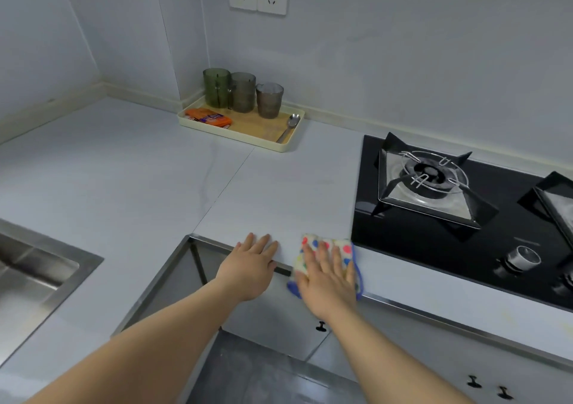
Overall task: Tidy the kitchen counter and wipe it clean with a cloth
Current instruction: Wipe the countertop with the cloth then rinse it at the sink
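A white cloth with coloured dots and a blue border (pixel 342 250) lies at the front edge of the pale counter (pixel 155 180), just left of the black hob. My right hand (pixel 327 276) presses flat on the cloth with straight, spread fingers. My left hand (pixel 252 264) rests flat on the counter edge beside it, fingers straight, holding nothing.
A cream tray (pixel 248 143) at the back wall holds three tumblers (pixel 243 93), an orange packet (pixel 209 116) and a spoon (pixel 290 126). A black gas hob (pixel 449 242) with burner stands fills the right. A steel sink (pixel 34 264) lies at the left. Cabinet doors are below.
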### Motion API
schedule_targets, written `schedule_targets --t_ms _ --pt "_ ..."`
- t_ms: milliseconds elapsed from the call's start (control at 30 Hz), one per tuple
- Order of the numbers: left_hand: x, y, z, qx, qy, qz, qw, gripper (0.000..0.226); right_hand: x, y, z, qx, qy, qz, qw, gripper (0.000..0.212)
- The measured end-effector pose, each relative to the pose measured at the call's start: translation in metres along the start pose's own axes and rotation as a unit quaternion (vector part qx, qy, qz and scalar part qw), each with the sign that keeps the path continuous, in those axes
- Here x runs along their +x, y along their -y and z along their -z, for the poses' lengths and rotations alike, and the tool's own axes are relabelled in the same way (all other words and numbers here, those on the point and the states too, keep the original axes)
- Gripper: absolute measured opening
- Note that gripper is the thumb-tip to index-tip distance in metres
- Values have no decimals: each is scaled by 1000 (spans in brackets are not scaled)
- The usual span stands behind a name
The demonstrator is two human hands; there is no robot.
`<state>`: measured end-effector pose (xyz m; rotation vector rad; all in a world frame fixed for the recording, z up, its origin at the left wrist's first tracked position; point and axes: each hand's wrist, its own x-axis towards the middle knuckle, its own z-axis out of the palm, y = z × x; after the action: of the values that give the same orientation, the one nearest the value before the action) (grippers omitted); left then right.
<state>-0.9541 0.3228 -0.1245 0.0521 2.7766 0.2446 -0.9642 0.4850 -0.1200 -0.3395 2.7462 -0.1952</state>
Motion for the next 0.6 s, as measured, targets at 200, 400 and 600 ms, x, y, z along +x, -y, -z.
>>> schedule_targets --t_ms 200,400,600 --pt "3 -10 10 1 27 18 999 51 -8 -18 8 -22 17 55 998 56" --pt "1 -94 1 10 41 -33 999 50 -30 -92 14 4 4 2 1000 56" --pt "3 -179 -15 18 47 -39 998 50 -59 -176 17 9 -11 -19 1000 57"
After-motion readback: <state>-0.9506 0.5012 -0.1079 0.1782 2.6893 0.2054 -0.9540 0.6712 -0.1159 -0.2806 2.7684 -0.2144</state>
